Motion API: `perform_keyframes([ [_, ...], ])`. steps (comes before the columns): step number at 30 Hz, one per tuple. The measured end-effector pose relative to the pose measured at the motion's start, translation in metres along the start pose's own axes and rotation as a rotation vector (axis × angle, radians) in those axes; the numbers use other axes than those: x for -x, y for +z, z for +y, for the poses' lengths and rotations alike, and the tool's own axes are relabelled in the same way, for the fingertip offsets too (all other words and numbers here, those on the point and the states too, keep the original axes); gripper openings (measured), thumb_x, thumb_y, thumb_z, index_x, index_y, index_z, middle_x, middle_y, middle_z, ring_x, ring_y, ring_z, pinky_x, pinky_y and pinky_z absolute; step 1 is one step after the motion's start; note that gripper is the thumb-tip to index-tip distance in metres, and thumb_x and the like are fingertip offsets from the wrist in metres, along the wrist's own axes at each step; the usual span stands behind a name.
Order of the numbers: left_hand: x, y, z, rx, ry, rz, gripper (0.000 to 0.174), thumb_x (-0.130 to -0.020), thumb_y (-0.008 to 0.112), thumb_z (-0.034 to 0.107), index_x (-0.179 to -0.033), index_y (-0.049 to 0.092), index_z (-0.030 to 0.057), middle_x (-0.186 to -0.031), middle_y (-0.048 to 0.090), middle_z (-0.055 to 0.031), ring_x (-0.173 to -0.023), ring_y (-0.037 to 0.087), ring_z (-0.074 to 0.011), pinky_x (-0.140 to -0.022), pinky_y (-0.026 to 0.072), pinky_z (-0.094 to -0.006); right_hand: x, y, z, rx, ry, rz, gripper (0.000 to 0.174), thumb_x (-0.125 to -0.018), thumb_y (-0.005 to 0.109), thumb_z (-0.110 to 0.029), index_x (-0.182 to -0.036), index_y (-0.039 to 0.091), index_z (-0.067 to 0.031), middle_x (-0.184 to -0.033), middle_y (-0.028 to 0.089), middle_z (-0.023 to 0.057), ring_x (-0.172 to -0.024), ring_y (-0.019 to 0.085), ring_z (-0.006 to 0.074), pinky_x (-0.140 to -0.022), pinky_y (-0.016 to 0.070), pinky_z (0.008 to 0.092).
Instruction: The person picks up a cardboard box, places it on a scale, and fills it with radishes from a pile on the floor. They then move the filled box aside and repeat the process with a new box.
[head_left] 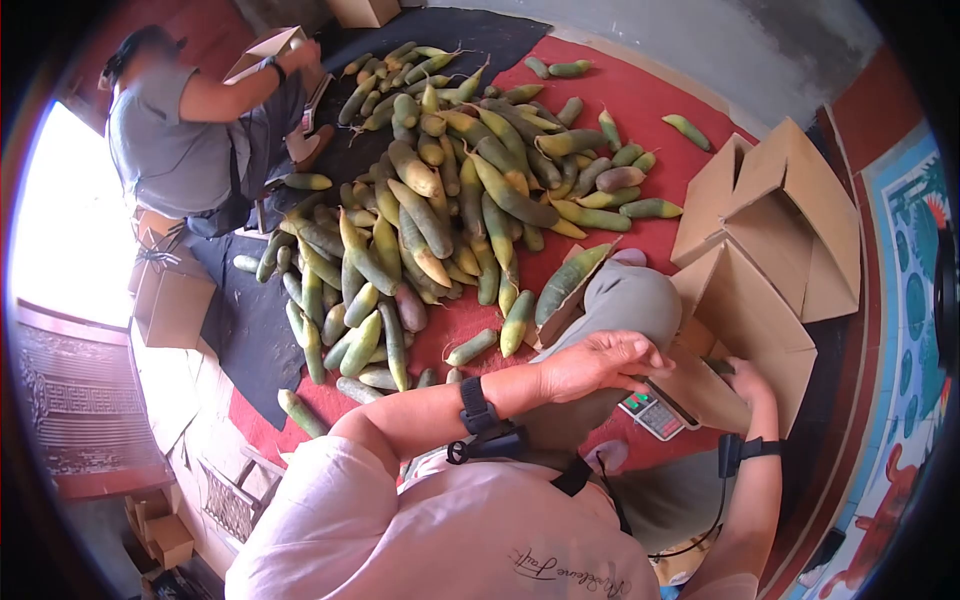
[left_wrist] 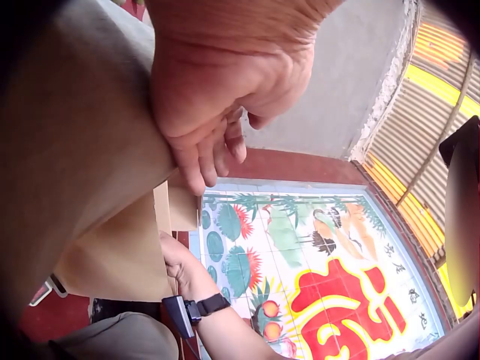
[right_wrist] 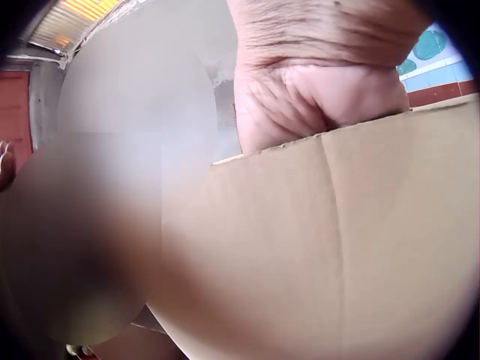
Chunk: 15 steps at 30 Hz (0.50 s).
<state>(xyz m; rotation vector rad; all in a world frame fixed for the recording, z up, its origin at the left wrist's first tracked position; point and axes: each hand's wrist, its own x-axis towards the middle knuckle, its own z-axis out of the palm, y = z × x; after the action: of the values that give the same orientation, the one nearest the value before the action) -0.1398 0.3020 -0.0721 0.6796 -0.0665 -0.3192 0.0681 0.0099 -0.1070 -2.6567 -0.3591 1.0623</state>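
Note:
Above the scale, my left hand hangs in the air with loosely bent fingers and nothing in them; its palm side shows in the left wrist view. My right hand reaches over the edge of an open cardboard box. A dark green vegetable lies by its fingertips inside; whether the fingers grip it, I cannot tell. The box wall hides those fingers in the right wrist view. A large green vegetable lies beside my knee.
A big pile of long green vegetables covers the red cloth and black cloth. Another open box stands behind mine. Across the pile, a person sits handling a box. More boxes stand at left.

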Motion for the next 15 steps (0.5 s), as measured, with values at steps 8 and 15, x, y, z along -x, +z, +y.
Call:
perform_keyframes([
  [8,0.004,-0.001,0.004,0.026,0.021,0.019,0.034,-0.093,0.042,0.035,-0.105,0.054,0.0044,-0.115,0.055,-0.0109,-0.112,0.05,-0.0202,-0.09,0.0432,-0.0347,-0.013,0.002,0.06,0.166,0.054,0.15,0.029,-0.078,0.058,-0.013,-0.102,0.058,0.0025,-0.101,0.06,0.021,-0.095,0.058,0.0328,-0.08,0.0444,0.0358],
  [15,0.049,-0.05,0.04,-0.2,0.243,0.38,0.026,-0.091,0.046,0.026,-0.098,0.055,0.0027,-0.105,0.06,-0.0118,-0.096,0.058,-0.0216,-0.086,0.0454,-0.035,0.039,-0.004,0.064,0.087,-0.154,0.642,0.025,-0.084,0.051,-0.016,-0.1,0.057,0.0019,-0.085,0.062,0.019,-0.082,0.06,0.0284,-0.074,0.0455,0.0352],
])
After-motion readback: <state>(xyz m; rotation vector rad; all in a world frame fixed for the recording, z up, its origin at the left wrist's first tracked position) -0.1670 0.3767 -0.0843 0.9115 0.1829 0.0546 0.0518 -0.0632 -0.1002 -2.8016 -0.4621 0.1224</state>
